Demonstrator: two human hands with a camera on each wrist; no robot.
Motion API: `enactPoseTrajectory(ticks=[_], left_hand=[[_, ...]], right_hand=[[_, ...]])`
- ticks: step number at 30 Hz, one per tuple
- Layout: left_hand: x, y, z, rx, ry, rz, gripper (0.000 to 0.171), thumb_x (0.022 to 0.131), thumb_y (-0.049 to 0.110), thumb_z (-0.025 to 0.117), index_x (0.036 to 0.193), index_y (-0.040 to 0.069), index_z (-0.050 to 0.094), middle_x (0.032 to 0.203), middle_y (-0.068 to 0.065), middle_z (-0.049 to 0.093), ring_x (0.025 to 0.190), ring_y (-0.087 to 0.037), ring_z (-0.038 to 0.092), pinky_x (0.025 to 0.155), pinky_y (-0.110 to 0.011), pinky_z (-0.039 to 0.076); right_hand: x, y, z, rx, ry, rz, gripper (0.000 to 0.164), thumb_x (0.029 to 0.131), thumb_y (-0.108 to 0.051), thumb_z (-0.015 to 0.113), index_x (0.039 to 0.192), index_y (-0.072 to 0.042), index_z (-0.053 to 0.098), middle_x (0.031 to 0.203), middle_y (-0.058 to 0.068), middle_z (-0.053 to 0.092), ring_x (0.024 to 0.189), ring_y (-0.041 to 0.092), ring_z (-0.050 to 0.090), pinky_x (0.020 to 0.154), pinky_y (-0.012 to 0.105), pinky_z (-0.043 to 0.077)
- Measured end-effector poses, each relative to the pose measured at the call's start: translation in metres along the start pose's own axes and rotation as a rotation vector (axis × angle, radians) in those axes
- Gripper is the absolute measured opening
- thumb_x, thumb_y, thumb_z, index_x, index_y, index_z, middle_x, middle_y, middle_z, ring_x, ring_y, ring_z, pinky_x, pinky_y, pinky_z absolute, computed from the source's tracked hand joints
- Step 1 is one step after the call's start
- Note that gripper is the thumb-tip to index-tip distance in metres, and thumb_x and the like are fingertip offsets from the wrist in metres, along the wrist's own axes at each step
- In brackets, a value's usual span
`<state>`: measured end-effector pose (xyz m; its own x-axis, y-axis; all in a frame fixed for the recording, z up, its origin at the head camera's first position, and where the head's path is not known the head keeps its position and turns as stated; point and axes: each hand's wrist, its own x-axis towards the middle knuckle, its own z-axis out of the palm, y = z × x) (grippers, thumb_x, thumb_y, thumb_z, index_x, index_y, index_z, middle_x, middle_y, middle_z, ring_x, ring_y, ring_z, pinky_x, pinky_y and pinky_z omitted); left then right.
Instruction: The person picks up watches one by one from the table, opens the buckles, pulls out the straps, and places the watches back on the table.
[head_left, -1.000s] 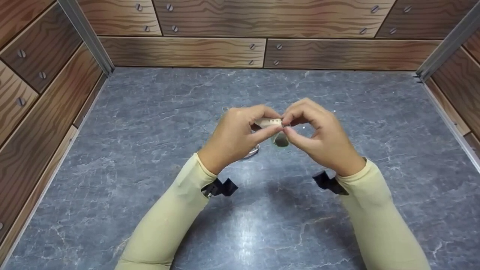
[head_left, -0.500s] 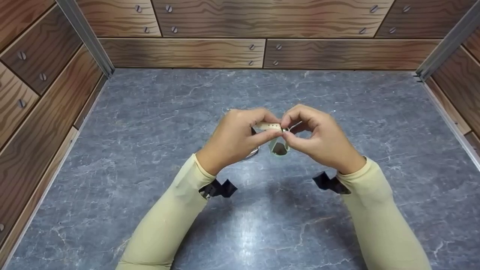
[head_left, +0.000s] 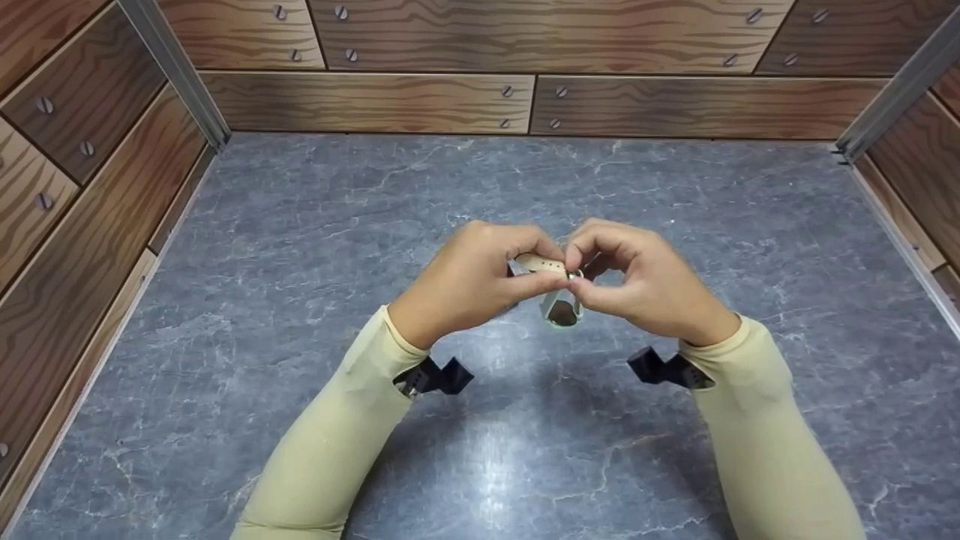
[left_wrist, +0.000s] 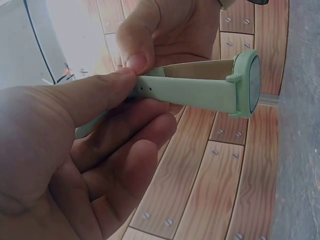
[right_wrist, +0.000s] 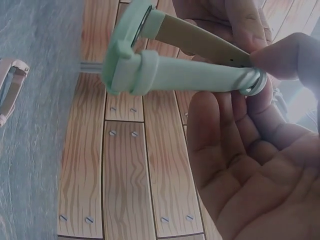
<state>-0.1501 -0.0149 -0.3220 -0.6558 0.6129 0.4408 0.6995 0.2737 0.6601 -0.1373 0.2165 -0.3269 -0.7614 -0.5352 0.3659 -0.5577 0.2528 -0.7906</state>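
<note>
A pale green wristwatch (head_left: 562, 311) hangs below my fingertips, its case lowest and its strap looped up to both hands. My left hand (head_left: 480, 277) pinches the strap's holed end (head_left: 541, 264) between thumb and fingers. Close against it, my right hand (head_left: 637, 277) pinches the strap at the metal buckle (head_left: 574, 274). In the left wrist view the watch case (left_wrist: 250, 85) points away from the hands, and small holes show beside my thumb. A strap loop (right_wrist: 148, 72) sits near the case in the right wrist view. Fingers partly hide the buckle.
A pinkish, frame-shaped object (right_wrist: 12, 90) lies on the grey marbled table (head_left: 337, 225). Part of a dark object (head_left: 513, 306) shows at my left hand's lower edge. Wood-patterned walls (head_left: 375, 105) enclose the back and sides.
Both hands and the watch have moved slightly down in the head view, toward the person. The silvery curved object beside the left hand is now mostly covered. Both pinches stay close together.
</note>
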Motion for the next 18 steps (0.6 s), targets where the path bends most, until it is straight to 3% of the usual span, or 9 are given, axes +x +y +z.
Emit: enactPoseTrajectory(ticks=[9,18], left_hand=[[0.0017,-0.0027,0.0015,0.054,-0.01,-0.032,0.013,0.096,0.026,0.077,0.104,0.016,0.078,0.092,0.008,0.075,0.064,-0.003,0.051,0.064,-0.022,0.048],[0.0014,-0.004,0.0032,0.07,0.006,0.062,0.009,0.096,0.021,0.077,0.101,0.014,0.078,0.091,0.006,0.076,0.065,-0.002,0.05,0.064,-0.021,0.049]], right_hand=[[0.0023,0.0004,0.0019,-0.082,-0.004,0.018,0.022,0.084,0.012,0.068,0.09,-0.009,0.064,0.095,-0.002,0.063,0.088,0.02,0.062,0.078,0.028,0.056],[0.0009,-0.0005,0.0017,-0.083,-0.017,-0.05,0.026,0.086,0.012,0.065,0.091,-0.013,0.061,0.097,-0.002,0.061,0.088,0.019,0.059,0.079,0.029,0.053]])
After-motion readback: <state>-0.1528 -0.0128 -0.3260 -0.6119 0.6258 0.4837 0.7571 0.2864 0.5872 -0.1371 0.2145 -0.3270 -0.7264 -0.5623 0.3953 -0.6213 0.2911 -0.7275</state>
